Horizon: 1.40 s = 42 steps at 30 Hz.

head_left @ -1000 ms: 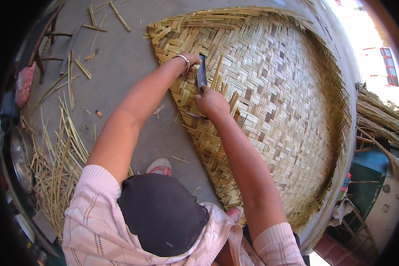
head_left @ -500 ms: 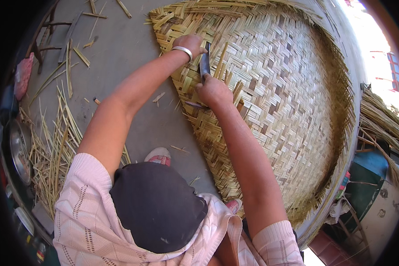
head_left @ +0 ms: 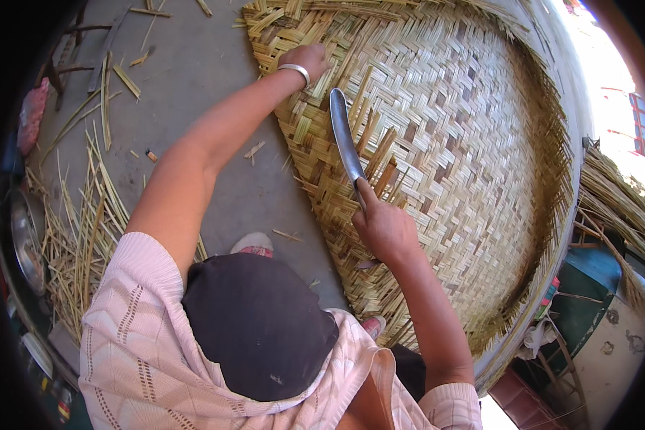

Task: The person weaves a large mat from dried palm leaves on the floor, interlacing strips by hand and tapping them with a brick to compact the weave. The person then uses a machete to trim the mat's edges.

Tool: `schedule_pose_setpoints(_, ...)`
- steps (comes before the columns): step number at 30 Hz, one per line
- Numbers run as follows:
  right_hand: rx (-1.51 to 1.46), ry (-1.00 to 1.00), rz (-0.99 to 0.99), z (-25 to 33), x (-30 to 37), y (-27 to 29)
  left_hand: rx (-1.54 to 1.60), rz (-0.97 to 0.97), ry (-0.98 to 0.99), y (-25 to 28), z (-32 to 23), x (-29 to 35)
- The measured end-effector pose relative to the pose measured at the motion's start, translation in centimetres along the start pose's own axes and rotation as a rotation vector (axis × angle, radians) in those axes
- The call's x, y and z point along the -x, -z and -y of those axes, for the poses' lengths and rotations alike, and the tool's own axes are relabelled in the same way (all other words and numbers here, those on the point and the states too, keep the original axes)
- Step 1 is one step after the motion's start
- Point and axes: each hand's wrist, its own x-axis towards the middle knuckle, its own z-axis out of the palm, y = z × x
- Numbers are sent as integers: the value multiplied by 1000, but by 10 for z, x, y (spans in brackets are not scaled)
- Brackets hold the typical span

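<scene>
Woven bamboo fills most of the view: a big round tray (head_left: 466,165) of flat pale strips, lying on the grey floor (head_left: 215,86) with its near edge unfinished and loose strip ends sticking out. The right hand (head_left: 383,229) is clenched around the handle of a knife (head_left: 345,140), forefinger laid along the back of it; the dull grey blade points away from the person and lies flat on the weave, close to the tray's left edge, among a few darker brown strips that stand up from the surface. The left hand (head_left: 307,57), with a silver bangle (head_left: 294,70) on the wrist, reaches further out and presses down on the tray near its far left rim, fingers curled onto the strips; whether they pinch one strip I cannot tell. Left of the tray, loose bamboo slivers (head_left: 79,229) lie scattered over the floor in a heap. A foot in a pink shoe (head_left: 253,245) shows just beside the tray's near edge, below the left forearm.
</scene>
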Motion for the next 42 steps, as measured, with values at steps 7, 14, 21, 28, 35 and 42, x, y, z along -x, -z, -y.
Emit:
schedule_pose_setpoints(7,173,60,-138,-20,-33,4,748,322,365,-9,-31,-66)
schedule_pose_setpoints(14,72,66,-171,-25,-81,23,793,474,237,7,-45,-97)
schedule_pose_setpoints(21,-27,47,-166,-28,-110,28,632,281,212,-15,-35,-90)
schedule_pose_setpoints(28,9,44,-92,-35,-117,39,550,165,-42,-21,-24,-68)
schedule_pose_setpoints(35,-15,31,-29,-34,-123,42,821,501,-190,16,-59,23)
schedule_pose_setpoints(42,-33,22,-45,-22,-83,64,291,1091,-82,79,-28,99)
